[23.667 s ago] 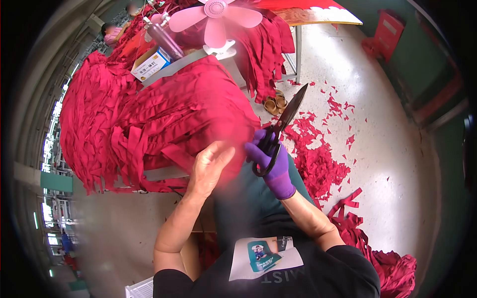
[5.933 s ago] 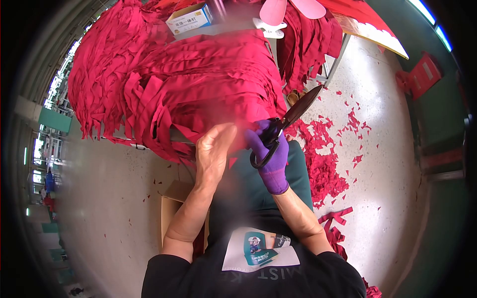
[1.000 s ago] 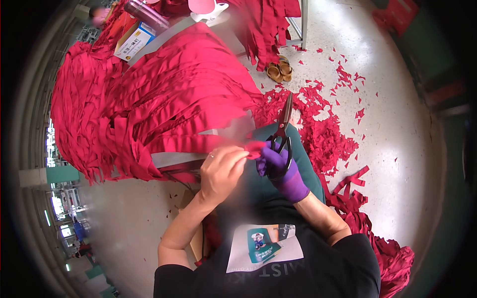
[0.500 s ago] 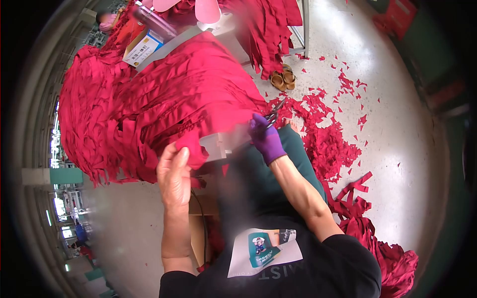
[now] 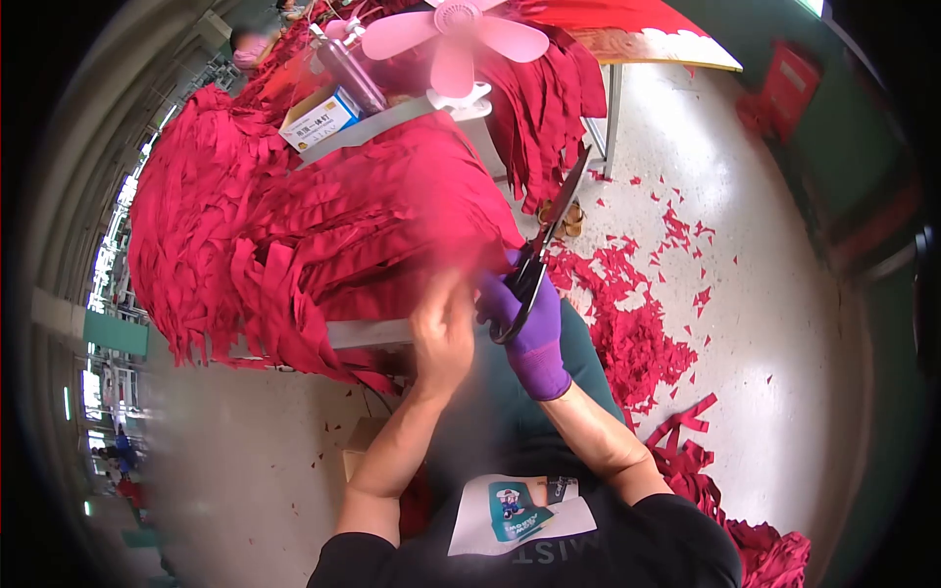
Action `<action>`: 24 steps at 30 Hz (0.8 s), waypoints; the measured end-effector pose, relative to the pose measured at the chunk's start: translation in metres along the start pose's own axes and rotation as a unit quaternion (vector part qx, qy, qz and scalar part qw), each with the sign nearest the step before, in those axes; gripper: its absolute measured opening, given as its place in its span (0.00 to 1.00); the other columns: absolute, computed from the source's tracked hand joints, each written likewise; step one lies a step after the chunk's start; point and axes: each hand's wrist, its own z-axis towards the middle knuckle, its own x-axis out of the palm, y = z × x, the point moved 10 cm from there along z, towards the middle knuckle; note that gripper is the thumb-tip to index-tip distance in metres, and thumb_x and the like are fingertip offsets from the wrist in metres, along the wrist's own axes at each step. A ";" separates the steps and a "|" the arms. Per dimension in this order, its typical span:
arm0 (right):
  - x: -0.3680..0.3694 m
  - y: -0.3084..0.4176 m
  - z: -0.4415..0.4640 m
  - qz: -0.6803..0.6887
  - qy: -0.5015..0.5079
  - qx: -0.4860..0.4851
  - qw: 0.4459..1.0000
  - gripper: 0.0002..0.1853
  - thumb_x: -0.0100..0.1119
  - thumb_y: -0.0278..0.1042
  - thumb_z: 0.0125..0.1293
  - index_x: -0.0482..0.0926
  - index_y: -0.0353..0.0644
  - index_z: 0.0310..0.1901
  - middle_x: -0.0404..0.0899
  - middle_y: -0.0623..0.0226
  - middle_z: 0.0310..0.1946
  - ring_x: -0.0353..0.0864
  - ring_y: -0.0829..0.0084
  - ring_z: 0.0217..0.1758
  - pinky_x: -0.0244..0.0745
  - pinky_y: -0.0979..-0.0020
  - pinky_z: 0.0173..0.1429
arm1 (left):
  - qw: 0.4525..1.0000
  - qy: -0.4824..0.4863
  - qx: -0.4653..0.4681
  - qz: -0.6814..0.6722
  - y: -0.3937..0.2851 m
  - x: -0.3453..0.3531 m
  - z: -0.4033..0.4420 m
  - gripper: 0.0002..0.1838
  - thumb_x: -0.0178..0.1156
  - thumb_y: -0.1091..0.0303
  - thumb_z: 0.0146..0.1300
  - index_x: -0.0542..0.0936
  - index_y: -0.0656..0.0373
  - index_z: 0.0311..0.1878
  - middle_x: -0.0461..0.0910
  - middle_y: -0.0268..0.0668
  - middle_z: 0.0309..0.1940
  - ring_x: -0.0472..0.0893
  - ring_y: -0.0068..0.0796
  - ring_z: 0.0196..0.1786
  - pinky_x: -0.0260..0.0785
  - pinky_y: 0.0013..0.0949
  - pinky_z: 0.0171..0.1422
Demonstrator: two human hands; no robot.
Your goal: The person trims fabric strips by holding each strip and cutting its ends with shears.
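My right hand (image 5: 529,333), in a purple glove, grips black-handled scissors (image 5: 549,235) whose long dark blades point up and away from me. Close beside it on the left is my bare left hand (image 5: 444,333), its fingers bent together at the end of a red fabric strip (image 5: 470,257). A smear over the picture blurs those fingertips and the strip's edge. Just beyond both hands, a thick layer of red fabric strips (image 5: 372,211) drapes over a pale support (image 5: 368,333).
A pink fan (image 5: 456,49), a metallic bottle (image 5: 353,73) and a small carton (image 5: 321,120) stand beyond the strips. Red scraps (image 5: 632,338) litter the floor at right, near brown sandals (image 5: 571,220). More red strips (image 5: 769,557) lie lower right. Another person (image 5: 253,49) is far back left.
My left hand has moved right, close to my right hand. The scissors have swung up into plain view. The view has shifted, showing more of the fan and a red-covered table.
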 end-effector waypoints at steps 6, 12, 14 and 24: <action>0.033 0.024 -0.011 0.034 0.082 0.037 0.995 0.15 0.66 0.30 0.60 0.73 0.36 0.45 0.74 0.73 0.24 0.73 0.84 0.23 0.67 0.79 0.25 | 0.996 0.022 0.020 -0.087 0.012 -0.014 -0.012 0.22 0.52 0.84 0.63 0.65 0.70 0.61 0.75 0.40 0.48 0.76 0.24 0.50 0.69 0.28 0.54; 0.069 0.050 -0.019 0.018 0.186 0.010 0.982 0.14 0.59 0.34 0.65 0.73 0.34 0.47 0.80 0.67 0.30 0.75 0.81 0.21 0.68 0.79 0.24 | 0.973 -0.054 -0.009 -0.225 0.025 -0.057 -0.012 0.10 0.54 0.80 0.66 0.77 0.66 0.49 0.78 0.31 0.42 0.74 0.15 0.44 0.67 0.21 0.51; 0.068 0.044 -0.018 0.054 0.154 0.041 0.986 0.14 0.55 0.35 0.66 0.73 0.34 0.47 0.81 0.64 0.31 0.77 0.78 0.22 0.70 0.78 0.25 | 0.937 -0.095 -0.069 -0.330 0.022 -0.068 -0.013 0.09 0.58 0.76 0.66 0.78 0.61 0.49 0.80 0.29 0.42 0.76 0.15 0.44 0.67 0.22 0.54; 0.101 -0.024 -0.060 -0.034 0.240 -0.008 0.970 0.13 0.63 0.26 0.62 0.73 0.37 0.47 0.78 0.70 0.37 0.76 0.82 0.37 0.71 0.79 0.39 | 0.884 -0.231 -0.132 -0.384 0.009 -0.125 -0.031 0.06 0.63 0.64 0.64 0.75 0.51 0.36 0.72 0.20 0.32 0.68 0.11 0.37 0.59 0.20 0.48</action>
